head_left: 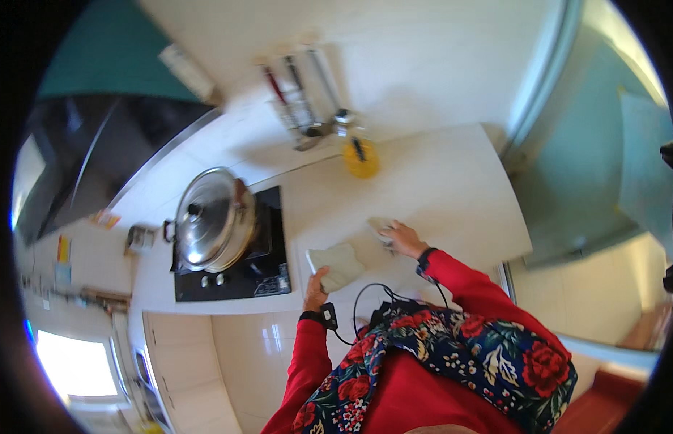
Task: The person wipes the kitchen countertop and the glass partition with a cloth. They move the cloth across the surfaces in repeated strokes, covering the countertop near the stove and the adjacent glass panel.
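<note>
While the L hand (317, 291) has its grip narrow on the near L corner of a pale grey-green cloth (340, 265) — thumb on top, rest of the fingers mostly hidden — the R hand (404, 239) has its fingers bent down over a smaller pale rag (380, 226), touching it; can't tell if that grip closes round it. Cloth looks soft, flat & roughly square w/ wavy edges, lying at the front edge of the worktop (445, 181); rag looks crumpled, a bit farther back & to the R. Worktop is smooth, white, rounded at its R end. Counts: 2 hands, 2 pcs of fabric, 1 dark band (425, 254) on the R wrist, 1 black device (328, 315) strapped at the L wrist, 1 shiny metal pot (239, 231) w/ 1 domed lid (206, 217), round black knob on top, on 1 glossy black hob (271, 278) w/ 2 small control knobs. Behind: 1 clear bottle (361, 160), yellow liquid inside, & approx 3 long-handled utensils (294, 72) hung on the wall.
</note>
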A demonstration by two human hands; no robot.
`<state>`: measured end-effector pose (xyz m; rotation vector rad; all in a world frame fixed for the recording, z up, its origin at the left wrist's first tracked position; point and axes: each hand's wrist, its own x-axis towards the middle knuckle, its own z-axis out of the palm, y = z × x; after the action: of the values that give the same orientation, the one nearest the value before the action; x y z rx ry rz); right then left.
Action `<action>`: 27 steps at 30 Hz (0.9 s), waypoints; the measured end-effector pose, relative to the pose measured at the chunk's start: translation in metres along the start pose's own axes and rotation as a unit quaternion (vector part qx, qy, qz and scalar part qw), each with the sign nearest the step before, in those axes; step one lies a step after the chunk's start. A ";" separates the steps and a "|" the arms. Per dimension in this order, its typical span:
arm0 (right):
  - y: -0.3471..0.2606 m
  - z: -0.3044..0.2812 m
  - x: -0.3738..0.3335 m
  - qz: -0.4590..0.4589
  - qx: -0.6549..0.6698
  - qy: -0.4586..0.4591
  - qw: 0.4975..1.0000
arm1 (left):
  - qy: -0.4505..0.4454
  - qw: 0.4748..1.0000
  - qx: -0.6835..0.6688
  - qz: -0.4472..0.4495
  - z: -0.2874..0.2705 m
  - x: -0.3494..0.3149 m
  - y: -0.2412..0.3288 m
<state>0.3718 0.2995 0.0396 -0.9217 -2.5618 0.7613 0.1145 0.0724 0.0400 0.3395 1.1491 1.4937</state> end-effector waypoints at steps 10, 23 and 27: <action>0.147 -0.118 -0.127 0.450 -0.153 0.202 0.856 | 0.136 0.975 0.070 -0.163 0.017 0.033 -0.017; 0.128 -0.118 -0.253 0.558 -0.141 0.274 0.771 | 0.126 0.966 0.114 -0.196 -0.002 0.046 -0.022; 0.135 -0.132 -0.244 0.559 -0.135 0.242 0.781 | 0.098 0.974 0.102 -0.175 0.006 0.040 -0.018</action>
<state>0.6789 0.2761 0.0422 -2.4109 -1.4890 0.2783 0.1173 0.1075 0.0134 0.1195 1.4436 1.1201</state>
